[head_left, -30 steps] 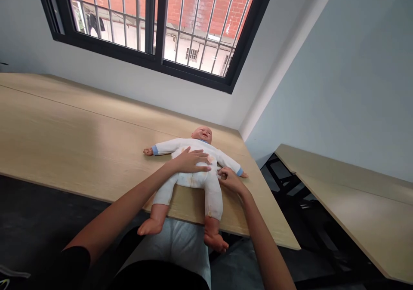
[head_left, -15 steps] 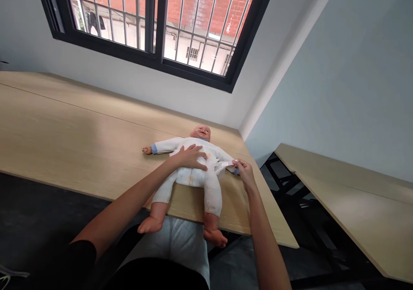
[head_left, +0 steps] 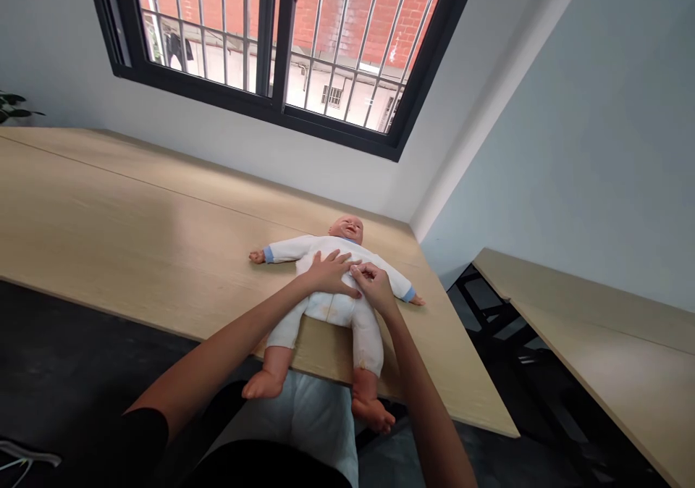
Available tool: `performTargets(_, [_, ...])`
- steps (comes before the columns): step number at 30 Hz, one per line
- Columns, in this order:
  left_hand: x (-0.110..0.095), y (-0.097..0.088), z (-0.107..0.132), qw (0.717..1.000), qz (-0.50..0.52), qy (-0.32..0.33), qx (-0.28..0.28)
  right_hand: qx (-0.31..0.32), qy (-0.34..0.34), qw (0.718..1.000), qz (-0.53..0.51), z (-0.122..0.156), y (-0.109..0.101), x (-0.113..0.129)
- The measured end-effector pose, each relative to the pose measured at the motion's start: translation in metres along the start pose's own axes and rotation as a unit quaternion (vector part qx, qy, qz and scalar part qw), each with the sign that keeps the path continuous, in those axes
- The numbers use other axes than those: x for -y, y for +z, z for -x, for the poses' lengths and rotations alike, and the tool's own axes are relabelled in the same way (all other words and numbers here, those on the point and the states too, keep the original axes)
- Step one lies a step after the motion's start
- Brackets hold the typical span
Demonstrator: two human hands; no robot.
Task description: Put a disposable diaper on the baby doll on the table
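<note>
On a pale wooden table, a white-suited, blue-cuffed vinyl baby doll lies face up. Left hand: open, flat, bracing the chest, which keeps the doll steady. Right hand: fingertips pinched at the suit's front; any grip on the fabric cannot be told.

A light wood counter runs across the view, with a seam along its top. Beyond its far edge, a black-framed window is set into a white wall, and grey security bars are fitted across the glass. A red brick wall is seen through it. Right of the counter, a second wooden counter is carried on a black metal frame, before a pale blue wall. Green plant leaves are caught past its far left corner, and a dark floor is seen below its near edge.
</note>
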State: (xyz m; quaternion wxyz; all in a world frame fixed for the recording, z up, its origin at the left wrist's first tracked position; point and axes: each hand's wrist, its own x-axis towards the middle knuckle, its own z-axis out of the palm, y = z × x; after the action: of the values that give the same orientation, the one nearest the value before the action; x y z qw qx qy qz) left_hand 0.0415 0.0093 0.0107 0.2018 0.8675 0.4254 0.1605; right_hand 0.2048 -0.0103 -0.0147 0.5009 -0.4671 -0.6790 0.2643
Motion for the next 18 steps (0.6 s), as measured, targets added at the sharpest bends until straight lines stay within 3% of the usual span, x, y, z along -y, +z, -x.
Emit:
performTargets(8, [0.025,0.003,0.008,0.975,0.179,0.044,-0.127,0.042,-0.065,0.995,0.056,0.01,0.002,-0.003])
performTargets(14, [0.074,-0.001,0.027,0.928,0.261,-0.003,-0.267,0.053,-0.065,0.994,0.073,0.011,-0.001,-0.006])
performTargets(18, [0.106,-0.001,0.05,0.938,0.243,-0.042,-0.245,0.051,-0.055,0.995,0.065,0.01,-0.002,-0.006])
